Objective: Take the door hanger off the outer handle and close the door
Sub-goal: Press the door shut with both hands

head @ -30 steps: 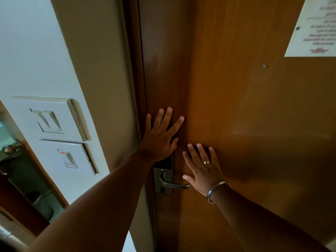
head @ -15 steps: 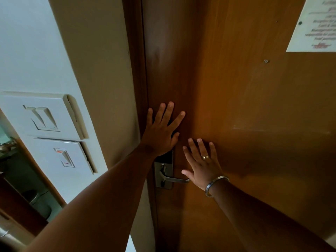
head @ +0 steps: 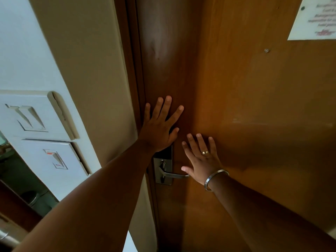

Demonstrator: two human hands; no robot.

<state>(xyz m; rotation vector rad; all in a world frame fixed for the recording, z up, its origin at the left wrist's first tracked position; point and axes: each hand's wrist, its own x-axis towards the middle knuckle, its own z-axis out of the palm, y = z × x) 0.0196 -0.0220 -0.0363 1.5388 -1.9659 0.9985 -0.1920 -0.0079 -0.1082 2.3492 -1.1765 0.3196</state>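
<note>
A brown wooden door (head: 254, 106) fills the middle and right of the head view, its left edge set against the dark frame (head: 132, 60). My left hand (head: 160, 128) lies flat on the door just above the lock plate, fingers spread. My right hand (head: 201, 159) also rests flat on the wood, right of the silver lever handle (head: 171, 174), with a ring and a metal bangle on it. Neither hand holds anything. No door hanger is in sight.
A cream wall (head: 81, 51) stands left of the frame with two white switch plates (head: 36, 113) (head: 54, 159). A printed notice (head: 316, 19) is fixed to the door at top right. At the lower left is a dim opening with a bin (head: 34, 197).
Both hands stay flat on the door in the same pose. They sit slightly higher in the view, as the camera has shifted a little.
</note>
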